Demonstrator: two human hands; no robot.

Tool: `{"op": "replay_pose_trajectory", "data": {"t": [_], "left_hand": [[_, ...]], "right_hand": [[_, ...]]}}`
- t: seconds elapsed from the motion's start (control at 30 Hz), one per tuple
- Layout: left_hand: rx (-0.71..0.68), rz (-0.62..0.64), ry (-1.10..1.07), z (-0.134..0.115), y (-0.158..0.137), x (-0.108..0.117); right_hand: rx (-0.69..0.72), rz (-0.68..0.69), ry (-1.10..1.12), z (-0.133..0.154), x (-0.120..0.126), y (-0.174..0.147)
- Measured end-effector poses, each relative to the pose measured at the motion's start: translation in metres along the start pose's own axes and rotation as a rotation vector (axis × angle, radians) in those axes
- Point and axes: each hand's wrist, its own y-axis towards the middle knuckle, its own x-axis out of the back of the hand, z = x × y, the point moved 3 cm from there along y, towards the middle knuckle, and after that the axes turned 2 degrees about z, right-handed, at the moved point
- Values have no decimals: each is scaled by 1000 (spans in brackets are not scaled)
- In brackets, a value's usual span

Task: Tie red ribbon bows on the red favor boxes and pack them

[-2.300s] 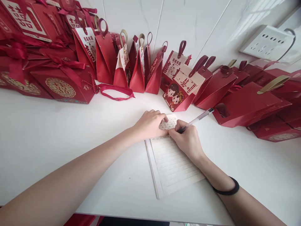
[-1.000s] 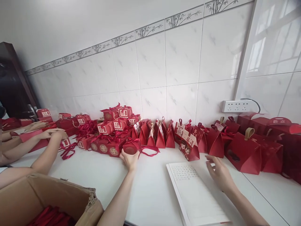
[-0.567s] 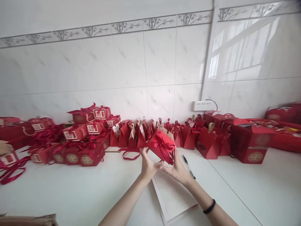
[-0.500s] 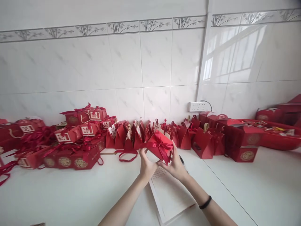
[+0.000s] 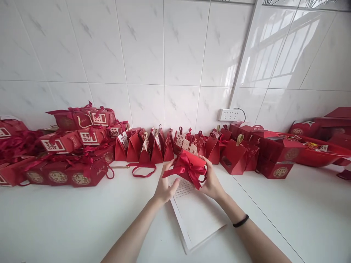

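Between my two hands is a small red gift box [image 5: 189, 162] with a shiny red ribbon bow [image 5: 189, 168] on its near side. My left hand [image 5: 164, 186] grips the box from the left, its thumb sticking out below the ribbon. On the right side my right hand [image 5: 211, 182] holds it, with the fingers partly hidden behind the box. Under the box lies an open notebook [image 5: 200, 215] with handwriting near its top. A black band [image 5: 241, 221] circles my right wrist.
Triangular red gift boxes [image 5: 134, 146] stand in a row along the tiled wall. Boxes with ribbons are piled [image 5: 85, 175] at left. Stacked boxes [image 5: 279, 171] and a red basin [image 5: 315, 157] of small packets are at right. A power strip [image 5: 231, 114] is on the wall.
My view has tilted downward, so everything sits higher against less wall. My hands have turned the box slightly, its bow now facing me more, and my left thumb has moved away from the right hand.
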Motion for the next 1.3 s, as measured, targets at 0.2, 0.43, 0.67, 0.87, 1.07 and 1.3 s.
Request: {"op": "replay_pose_trajectory", "data": {"t": [0.2, 0.43, 0.67, 0.87, 1.07, 1.3], "left_hand": [[-146, -164, 15, -13, 1, 10], [-116, -253, 156, -34, 4, 2], [-175, -271, 228, -45, 0, -2], [-487, -190, 341, -60, -6, -6], [-476, -198, 280, -52, -4, -5], [151, 137, -187, -17, 10, 10]], "right_hand": [[73, -3, -74, 4, -1, 1], [117, 41, -61, 5, -5, 0], [158, 31, -111, 11, -4, 1], [39, 37, 50, 11, -5, -1], [25, -23, 28, 8, -1, -2], [1, -6, 65, 3, 0, -3]]}}
